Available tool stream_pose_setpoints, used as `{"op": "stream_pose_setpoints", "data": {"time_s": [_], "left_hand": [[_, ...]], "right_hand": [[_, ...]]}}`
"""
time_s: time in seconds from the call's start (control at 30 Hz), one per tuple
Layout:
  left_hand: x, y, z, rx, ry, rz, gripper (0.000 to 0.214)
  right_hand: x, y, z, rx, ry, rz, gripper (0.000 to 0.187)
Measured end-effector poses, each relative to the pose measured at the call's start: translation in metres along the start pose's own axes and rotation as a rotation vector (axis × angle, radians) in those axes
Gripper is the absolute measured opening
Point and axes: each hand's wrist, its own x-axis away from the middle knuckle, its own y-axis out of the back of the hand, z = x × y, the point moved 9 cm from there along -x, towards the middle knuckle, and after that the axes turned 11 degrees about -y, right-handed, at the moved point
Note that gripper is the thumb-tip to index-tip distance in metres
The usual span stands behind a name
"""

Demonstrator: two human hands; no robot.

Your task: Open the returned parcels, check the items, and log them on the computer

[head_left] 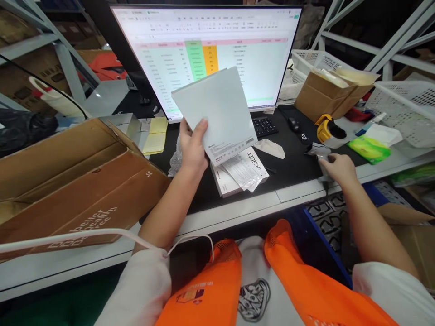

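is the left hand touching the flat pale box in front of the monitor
Touching. The head view shows it: the left hand grips the pale box by its left edge, with the thumb lapping over the near face.

Desk (238, 212) w/ blk mat (292, 174), ctn (102, 194)

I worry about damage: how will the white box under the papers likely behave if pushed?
The white box is probably stiff, as its edges look straight. Lying flat on the black mat, it should slide rather than tip. The papers, seemingly loose on top, may slip.
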Motion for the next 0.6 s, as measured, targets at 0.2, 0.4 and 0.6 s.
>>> {"op": "stream_pose_setpoints", "data": {"time_s": [0.2,0.4,0.6], "left_hand": [[-0.007,0.004,-0.012,0.065,-0.007,-0.008,0.050],[-0.007,0.009,-0.044,0.059,0.034,0.003,0.052],[0.020,0.040,-0.062,-0.060,0.007,-0.115,0.047]], "right_hand": [[0.145,-0.017,0.152,-0.254,0.927,0.205,0.062],[0.225,-0.037,0.216,-0.109,1.232,0.216,0.057],[0.284,-0.042,0.257,-0.204,1.313,0.225,0.053]]}}
